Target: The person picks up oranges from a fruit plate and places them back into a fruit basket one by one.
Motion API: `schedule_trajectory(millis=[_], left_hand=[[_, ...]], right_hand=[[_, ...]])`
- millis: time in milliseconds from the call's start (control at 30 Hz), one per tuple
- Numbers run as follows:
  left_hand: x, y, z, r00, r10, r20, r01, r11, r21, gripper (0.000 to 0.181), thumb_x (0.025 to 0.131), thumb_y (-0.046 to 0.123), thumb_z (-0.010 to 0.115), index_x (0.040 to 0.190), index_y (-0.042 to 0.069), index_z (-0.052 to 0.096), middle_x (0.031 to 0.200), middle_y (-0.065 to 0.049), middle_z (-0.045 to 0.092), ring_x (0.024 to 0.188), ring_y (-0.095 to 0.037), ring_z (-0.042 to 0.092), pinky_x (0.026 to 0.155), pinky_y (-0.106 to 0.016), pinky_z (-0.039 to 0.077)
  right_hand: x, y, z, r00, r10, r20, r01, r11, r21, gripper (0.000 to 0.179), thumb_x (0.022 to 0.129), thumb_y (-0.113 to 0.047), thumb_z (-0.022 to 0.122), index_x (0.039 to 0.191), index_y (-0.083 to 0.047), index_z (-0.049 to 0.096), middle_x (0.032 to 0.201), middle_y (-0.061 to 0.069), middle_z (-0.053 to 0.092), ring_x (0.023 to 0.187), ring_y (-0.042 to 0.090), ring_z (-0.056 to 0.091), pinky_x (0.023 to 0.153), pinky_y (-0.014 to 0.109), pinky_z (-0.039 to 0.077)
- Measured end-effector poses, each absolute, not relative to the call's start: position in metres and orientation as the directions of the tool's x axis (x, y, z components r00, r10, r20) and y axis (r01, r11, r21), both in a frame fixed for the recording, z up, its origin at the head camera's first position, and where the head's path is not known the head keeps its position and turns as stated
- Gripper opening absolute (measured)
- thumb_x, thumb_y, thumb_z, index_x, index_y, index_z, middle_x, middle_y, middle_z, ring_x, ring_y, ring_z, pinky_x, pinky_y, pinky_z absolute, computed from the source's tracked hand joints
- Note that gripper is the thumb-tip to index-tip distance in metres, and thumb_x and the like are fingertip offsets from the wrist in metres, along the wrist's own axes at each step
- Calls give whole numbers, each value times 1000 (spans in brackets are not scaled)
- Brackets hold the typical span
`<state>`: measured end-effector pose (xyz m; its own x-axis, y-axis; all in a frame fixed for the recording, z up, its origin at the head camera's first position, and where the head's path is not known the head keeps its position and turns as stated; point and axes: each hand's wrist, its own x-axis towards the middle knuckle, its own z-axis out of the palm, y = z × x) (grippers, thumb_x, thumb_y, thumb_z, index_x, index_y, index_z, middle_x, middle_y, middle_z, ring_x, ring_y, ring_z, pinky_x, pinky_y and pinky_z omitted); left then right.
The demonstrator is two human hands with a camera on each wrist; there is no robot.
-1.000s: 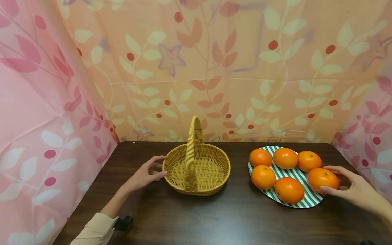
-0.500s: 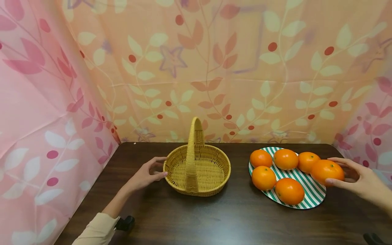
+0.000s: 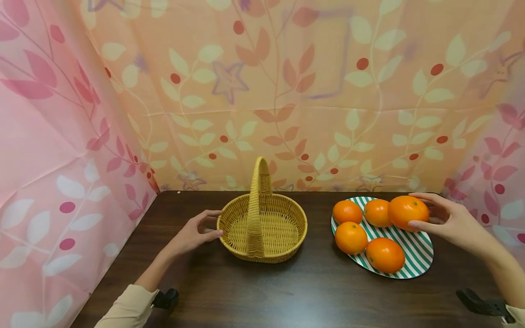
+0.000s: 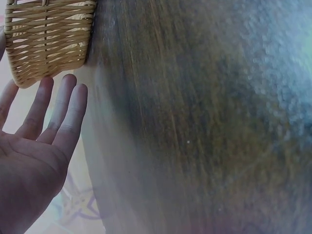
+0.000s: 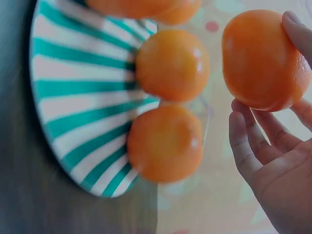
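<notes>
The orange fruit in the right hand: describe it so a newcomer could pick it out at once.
On the dark table, right of the yellow basket, lies a green-and-white striped plate. By its right side, the right hand grips one orange fruit. Its neighbours rest on the plate; this one alone is held up.

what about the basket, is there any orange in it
No, the head view shows only bare weave inside the basket, with oranges on the plate and another orange in the right hand.

Right hand (image 3: pixel 454 220) in curved grip
</notes>
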<state>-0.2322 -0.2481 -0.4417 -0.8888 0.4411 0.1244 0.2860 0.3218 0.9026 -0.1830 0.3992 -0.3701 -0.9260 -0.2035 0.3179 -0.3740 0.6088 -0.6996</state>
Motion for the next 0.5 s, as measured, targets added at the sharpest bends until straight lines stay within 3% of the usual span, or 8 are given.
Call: schedule_trajectory(millis=[267, 500], left_hand=[[-232, -247, -441, -880, 459, 125, 280, 287, 916, 59, 96, 9, 73, 147, -1, 46, 133, -35, 52, 101, -37, 70, 82, -35, 56], [-232, -248, -443, -883, 453, 121, 270, 279, 922, 59, 96, 8, 73, 148, -1, 46, 135, -34, 51, 102, -37, 70, 81, -36, 56]], right_hand=[[-202, 361, -352, -933, -213, 291, -359, 622, -696, 64, 88, -10, 82, 145, -12, 54, 129, -1, 59, 100, 5, 64, 77, 20, 52], [-216, 329, -349, -897, -314, 311, -433, 478, -764, 63, 88, 0, 79, 145, -7, 53, 138, 12, 54, 107, 13, 65, 84, 24, 53]])
